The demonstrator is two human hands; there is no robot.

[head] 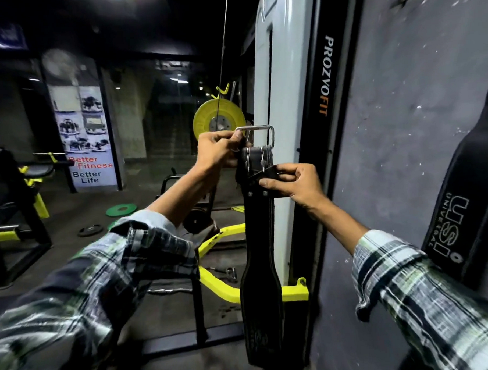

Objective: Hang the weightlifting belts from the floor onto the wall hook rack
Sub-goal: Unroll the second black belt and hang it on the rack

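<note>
Left hand (217, 152) pinching the buckle (259, 136), right hand (291, 184) gripping, apparently, the belt (260, 240) strap just below.

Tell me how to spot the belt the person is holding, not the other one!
Find the tall white machine post in the middle. Right in front of it hangs a long black belt, held at its shiny metal buckle by the left hand and right hand. The other belt leans on the grey wall and says USI.
</note>
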